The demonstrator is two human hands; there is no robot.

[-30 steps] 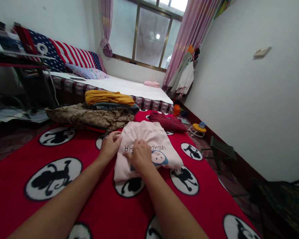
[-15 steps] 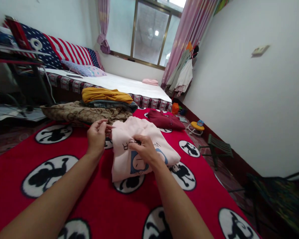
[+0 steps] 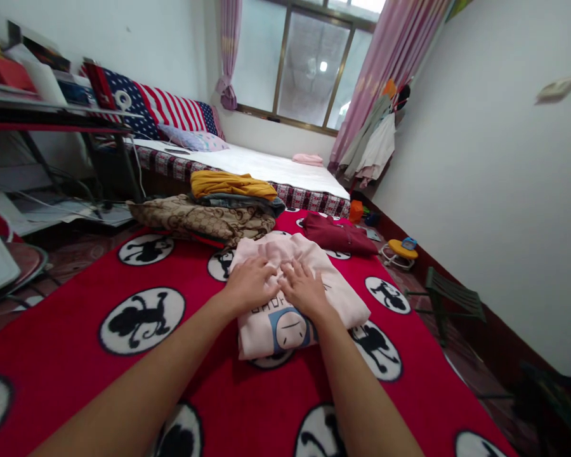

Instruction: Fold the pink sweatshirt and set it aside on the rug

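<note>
The red fleece blanket, printed with black cartoon figures in white circles, covers the foreground. On it lies the folded pink sweatshirt, soft, with a round-faced print; half a second ago its top layer was pinched and lifted, now it lies flat. The left hand and right hand press on it, palms down, fingers spread, gripping nothing. Behind it lie a brown patterned cloth, mustard garment and maroon garment.
</note>
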